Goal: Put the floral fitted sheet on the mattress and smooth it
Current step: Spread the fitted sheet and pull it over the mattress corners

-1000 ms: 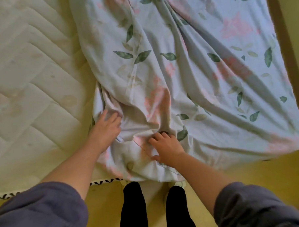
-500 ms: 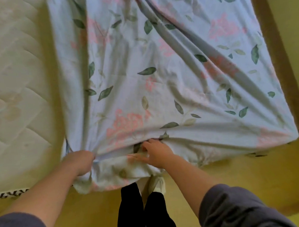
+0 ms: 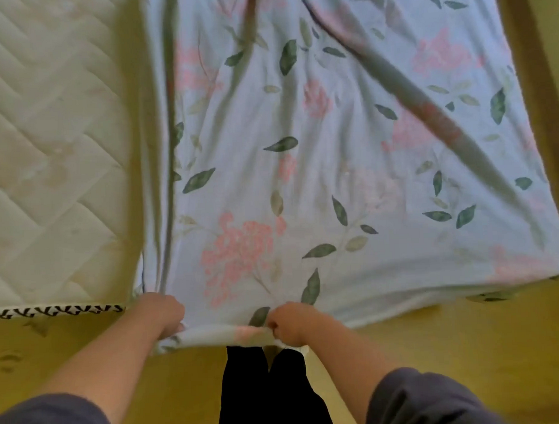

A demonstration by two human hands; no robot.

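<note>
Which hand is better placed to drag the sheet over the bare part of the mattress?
Probably the left hand: it grips the hem of the floral sheet at its left edge, right beside the bare mattress. The right hand grips the hem farther from it.

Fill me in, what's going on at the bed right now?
At the near edge of the white quilted mattress, a person's left hand and right hand both grip the near hem of the pale blue fitted sheet printed with pink flowers and green leaves. The sheet covers the right part of the mattress; the left part lies bare. Long creases cross the fabric.
</note>
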